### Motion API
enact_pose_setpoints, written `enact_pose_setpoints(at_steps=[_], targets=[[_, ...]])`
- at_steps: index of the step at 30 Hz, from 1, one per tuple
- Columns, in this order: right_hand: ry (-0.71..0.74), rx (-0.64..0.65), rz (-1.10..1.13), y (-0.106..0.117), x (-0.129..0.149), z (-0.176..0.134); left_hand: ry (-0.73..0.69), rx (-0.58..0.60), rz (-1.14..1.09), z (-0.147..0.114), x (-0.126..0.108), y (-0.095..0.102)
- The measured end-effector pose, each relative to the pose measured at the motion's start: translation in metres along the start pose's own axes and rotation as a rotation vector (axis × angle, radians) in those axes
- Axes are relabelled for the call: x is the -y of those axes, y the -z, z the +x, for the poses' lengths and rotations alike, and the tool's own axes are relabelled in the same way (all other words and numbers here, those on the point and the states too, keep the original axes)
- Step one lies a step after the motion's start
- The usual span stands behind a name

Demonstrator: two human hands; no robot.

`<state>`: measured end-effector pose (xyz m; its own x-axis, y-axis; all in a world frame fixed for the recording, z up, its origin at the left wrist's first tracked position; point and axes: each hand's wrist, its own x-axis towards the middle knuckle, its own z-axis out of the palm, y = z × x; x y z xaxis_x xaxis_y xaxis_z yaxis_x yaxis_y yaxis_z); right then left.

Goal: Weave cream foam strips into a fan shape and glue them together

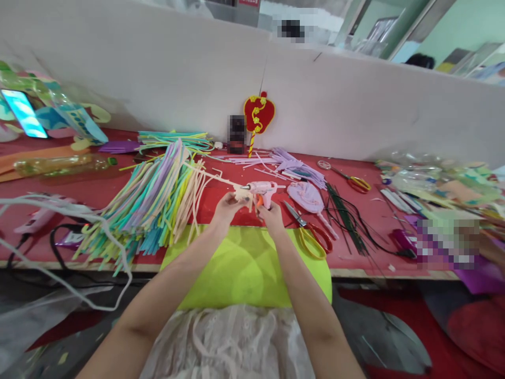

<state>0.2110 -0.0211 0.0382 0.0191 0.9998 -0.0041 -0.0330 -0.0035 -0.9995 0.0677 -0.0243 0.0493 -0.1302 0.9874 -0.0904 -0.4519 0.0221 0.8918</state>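
Hands hold cream piece and pink glue gun (scissors nearby)

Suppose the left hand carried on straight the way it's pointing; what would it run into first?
Probably the pink glue gun in the right hand: it lies just past the cream piece that the left hand holds, though one view leaves the depth gap unclear.
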Motion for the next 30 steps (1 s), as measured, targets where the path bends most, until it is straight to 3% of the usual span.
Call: enact_pose_setpoints(at_steps=[8,12,16,20,23,25,27,30], targets=[[-0.041,0.081,-0.031,0.001,-0.007,-0.001,-0.005,-0.031,0.169,-0.016,0.008,0.018],[-0.041,0.036,-0.046,0.003,-0.010,0.002,0.094,-0.082,0.259,-0.018,0.007,0.030],[-0.011,-0.058,-0.064,0.010,-0.014,0.007,0.168,-0.117,0.314,-0.021,0.006,0.030],[0.014,-0.163,-0.069,0.017,-0.017,0.012,0.311,0.025,0.341,-0.023,0.004,0.028],[0.036,-0.226,-0.046,0.019,-0.018,0.014,0.364,0.140,0.523,-0.024,0.001,0.034],[0.052,-0.239,-0.038,0.018,-0.019,0.015,0.301,0.184,0.761,-0.025,-0.004,0.040],[0.062,-0.241,-0.043,0.018,-0.019,0.015,0.124,0.218,1.023,-0.027,-0.012,0.043],[0.037,-0.247,-0.089,0.018,-0.018,0.015,-0.211,0.095,1.405,-0.029,-0.025,0.042]])
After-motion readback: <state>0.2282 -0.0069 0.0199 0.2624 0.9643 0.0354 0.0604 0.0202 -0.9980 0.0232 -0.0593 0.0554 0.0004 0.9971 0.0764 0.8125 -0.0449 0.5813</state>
